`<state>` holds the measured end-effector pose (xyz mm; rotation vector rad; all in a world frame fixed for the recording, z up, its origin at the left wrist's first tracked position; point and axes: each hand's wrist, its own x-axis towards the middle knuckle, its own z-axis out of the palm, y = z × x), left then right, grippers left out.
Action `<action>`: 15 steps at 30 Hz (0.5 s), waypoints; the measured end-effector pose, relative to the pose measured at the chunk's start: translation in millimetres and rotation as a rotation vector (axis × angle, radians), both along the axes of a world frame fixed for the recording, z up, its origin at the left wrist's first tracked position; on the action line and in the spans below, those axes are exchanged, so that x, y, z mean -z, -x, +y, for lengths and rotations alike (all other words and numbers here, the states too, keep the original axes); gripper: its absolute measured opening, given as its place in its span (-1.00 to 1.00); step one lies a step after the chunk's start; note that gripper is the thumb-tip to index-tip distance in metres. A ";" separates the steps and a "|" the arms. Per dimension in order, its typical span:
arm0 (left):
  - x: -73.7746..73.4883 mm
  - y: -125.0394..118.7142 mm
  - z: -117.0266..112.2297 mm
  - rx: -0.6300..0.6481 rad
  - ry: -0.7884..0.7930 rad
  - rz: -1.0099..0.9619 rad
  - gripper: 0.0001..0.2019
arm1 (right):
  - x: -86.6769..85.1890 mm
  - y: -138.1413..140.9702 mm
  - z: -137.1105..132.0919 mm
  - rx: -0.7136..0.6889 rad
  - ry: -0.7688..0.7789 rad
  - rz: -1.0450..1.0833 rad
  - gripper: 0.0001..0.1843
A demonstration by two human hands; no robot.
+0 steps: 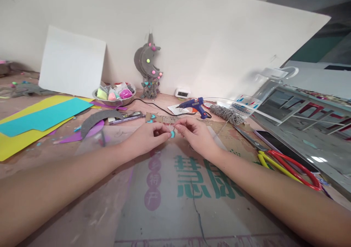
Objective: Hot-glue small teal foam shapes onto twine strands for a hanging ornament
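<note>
My left hand (148, 136) and my right hand (193, 131) meet at the middle of the table, fingertips pinched together. Between them sits a small turquoise piece (172, 134), held mainly by the left fingers. The right fingers pinch a thin grey string (219, 127) that runs right toward a coil of grey twine (227, 114). Both hands hover over a printed cardboard sheet (175, 195) under clear plastic.
A blue glue gun (196, 106) lies behind the hands. Scissors with red and yellow handles (285, 164) lie right, beside a phone (276, 144). A metal bowl of coloured clay (115, 93), a grey moon ornament (148, 66), turquoise and yellow foam sheets (41, 119) sit left.
</note>
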<state>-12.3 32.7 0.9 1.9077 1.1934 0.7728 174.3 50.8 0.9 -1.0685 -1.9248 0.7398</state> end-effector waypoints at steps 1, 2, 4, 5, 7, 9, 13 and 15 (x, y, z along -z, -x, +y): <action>0.2 0.0 0.3 -0.003 0.005 0.008 -0.71 | 0.6 -0.2 0.7 -0.005 0.007 0.010 -0.81; 0.1 0.0 0.4 -0.008 0.008 0.012 -0.70 | 1.1 -0.6 1.3 -0.002 0.011 0.035 -0.78; -0.6 0.1 0.4 -0.022 0.013 0.002 -0.69 | 0.8 -1.7 1.7 0.043 -0.008 0.115 -0.71; -1.0 0.1 0.3 -0.030 0.022 -0.012 -0.69 | 0.1 -2.4 1.2 0.076 -0.026 0.142 -0.72; -1.7 0.1 0.0 -0.045 0.047 -0.059 -0.70 | -2.2 -3.5 -1.3 0.133 -0.059 0.112 -0.81; -1.7 0.3 0.0 -0.046 0.065 -0.107 -0.71 | -4.2 -3.5 -4.7 0.115 -0.059 -0.003 -0.78; -0.8 1.3 0.9 -0.040 0.030 -0.147 -0.73 | -2.9 -1.0 -6.6 0.014 -0.034 -0.127 -0.75; -0.8 1.5 1.2 -0.041 0.006 -0.137 -0.74 | -1.0 0.0 -5.1 -0.006 0.006 -0.094 -0.80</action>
